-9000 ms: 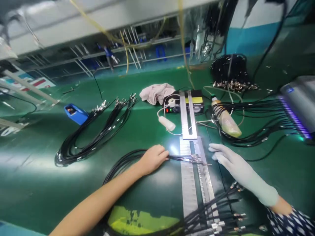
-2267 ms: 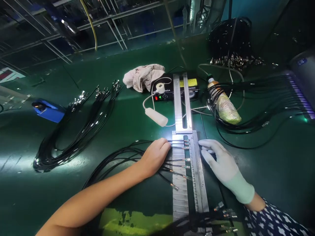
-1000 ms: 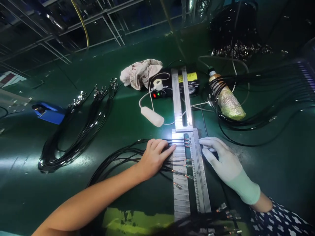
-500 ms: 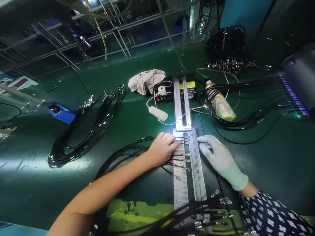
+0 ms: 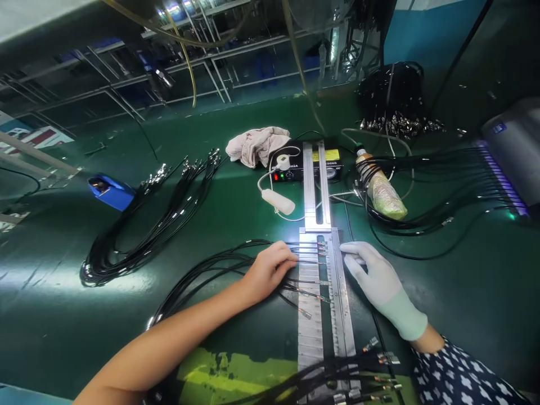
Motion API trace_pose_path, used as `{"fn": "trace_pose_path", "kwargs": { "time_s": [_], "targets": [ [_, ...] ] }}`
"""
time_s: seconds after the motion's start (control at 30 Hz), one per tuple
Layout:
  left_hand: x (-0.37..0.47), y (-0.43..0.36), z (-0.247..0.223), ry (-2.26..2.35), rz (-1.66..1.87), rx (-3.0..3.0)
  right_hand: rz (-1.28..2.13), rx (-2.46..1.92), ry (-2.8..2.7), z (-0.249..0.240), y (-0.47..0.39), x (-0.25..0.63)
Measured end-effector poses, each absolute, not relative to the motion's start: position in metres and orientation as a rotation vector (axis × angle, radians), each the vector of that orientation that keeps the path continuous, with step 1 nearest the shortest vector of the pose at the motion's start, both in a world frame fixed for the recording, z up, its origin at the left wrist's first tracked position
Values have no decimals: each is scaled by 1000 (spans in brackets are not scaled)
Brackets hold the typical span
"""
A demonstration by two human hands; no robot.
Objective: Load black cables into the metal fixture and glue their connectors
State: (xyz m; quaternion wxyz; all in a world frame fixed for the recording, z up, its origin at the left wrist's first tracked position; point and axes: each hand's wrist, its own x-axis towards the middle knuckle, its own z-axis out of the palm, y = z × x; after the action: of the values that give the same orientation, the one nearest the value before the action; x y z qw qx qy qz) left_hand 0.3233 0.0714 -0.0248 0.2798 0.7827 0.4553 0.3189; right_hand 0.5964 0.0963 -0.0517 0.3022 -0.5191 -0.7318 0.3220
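Observation:
My bare left hand is at the left edge of a slotted metal fixture. Its thumb and fingertips pinch a black cable, whose end reaches across the fixture. Other black cables run under and beside this hand, several with metal terminals lying over the central slot. My right hand, in a white glove with a pale green cuff, rests along the fixture's right rail. Its index finger and thumb point at the rail, apart, with nothing visible between them; the other fingers are partly hidden.
More cables with terminals cross the fixture's near end. Behind it stand a black control box, a cloth, a white cylinder and a wrapped bottle. A cable bundle and blue tool lie left; a grey machine is right.
My left hand has drawn back leftward from the fixture's slots to its left edge, fingers now pinched on a cable. My right hand stays beside the rail. The whole view has shifted slightly.

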Motion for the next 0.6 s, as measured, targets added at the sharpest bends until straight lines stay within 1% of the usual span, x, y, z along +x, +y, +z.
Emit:
{"fn": "trace_pose_path", "kwargs": {
  "time_s": [0.33,0.6],
  "targets": [
    [312,87,-34,1086,560,2579,842,-1396,-1954,-47,95,596],
    [316,94,-29,993,525,2544,845,-1404,-1974,-44,95,595]
  ]
}}
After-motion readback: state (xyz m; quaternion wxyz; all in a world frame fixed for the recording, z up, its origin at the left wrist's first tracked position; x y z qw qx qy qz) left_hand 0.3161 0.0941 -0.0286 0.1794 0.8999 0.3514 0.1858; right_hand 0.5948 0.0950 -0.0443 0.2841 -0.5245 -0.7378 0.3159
